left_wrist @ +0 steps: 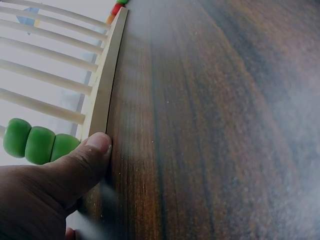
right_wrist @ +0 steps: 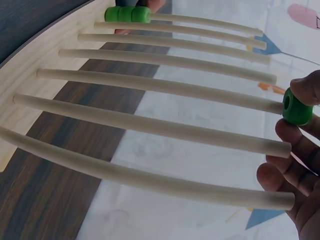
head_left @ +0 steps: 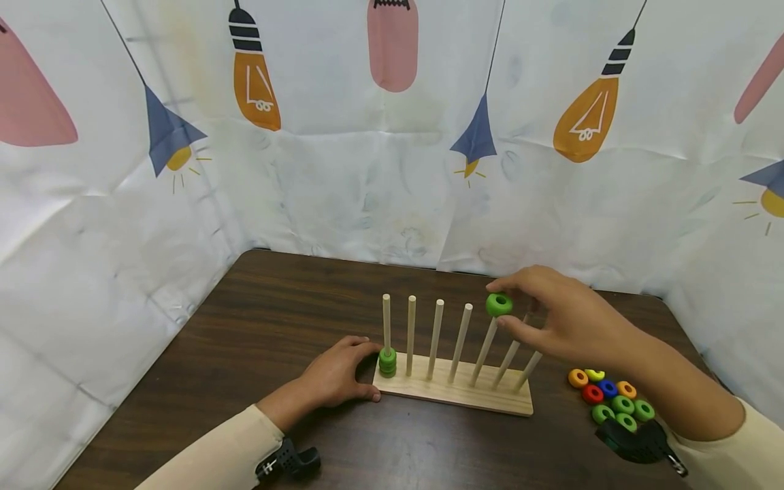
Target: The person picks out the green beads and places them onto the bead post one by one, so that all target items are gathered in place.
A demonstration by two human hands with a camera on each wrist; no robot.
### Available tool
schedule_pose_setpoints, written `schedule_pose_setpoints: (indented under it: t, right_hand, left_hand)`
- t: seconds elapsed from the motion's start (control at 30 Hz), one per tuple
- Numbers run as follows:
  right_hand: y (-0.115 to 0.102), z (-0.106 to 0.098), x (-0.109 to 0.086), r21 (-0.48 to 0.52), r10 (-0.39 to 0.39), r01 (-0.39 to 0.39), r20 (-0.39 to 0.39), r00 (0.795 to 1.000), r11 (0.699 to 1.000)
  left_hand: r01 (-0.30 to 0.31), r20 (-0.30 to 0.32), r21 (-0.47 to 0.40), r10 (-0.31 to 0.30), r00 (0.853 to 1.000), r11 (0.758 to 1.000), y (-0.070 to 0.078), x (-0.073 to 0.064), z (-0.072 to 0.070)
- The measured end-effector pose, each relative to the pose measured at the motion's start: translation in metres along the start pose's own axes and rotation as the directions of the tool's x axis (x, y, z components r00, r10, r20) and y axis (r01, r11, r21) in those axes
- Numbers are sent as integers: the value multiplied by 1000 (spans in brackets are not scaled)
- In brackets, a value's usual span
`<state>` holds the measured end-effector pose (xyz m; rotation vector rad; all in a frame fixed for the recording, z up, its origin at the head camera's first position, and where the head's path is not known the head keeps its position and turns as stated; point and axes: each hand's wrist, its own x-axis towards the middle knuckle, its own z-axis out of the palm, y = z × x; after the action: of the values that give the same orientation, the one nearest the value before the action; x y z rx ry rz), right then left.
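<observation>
A wooden peg board with several upright pegs stands on the table. Three green beads are stacked on its leftmost peg, and the left wrist view also shows these green beads. My left hand grips the board's left end, thumb on the front edge. Between thumb and fingertips, my right hand pinches a green bead. In the right wrist view this bead is at the tip of the third peg from the right end, its hole facing the tip; whether they touch I cannot tell.
Right of the board lie loose beads: several green beads, orange beads, a red bead, a blue bead and a yellow bead, partly under the right forearm. A printed white sheet hangs behind the dark wooden table.
</observation>
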<state>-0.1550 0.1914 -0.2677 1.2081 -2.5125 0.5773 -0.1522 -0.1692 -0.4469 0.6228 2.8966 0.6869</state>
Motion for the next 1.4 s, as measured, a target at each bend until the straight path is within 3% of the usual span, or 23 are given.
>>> schedule_pose_setpoints:
  t: [0.4,1.4]
  right_hand:
    - [-5,4,10,14,23,-24,40,999,1000]
    - [-19,19,41,58,-1,-5,94,996,998]
  left_hand:
    - [1,4,6,-1,1000,1000,1,1,-1]
    - [9,-1,-6,-9,1000,1000,2,0,-1]
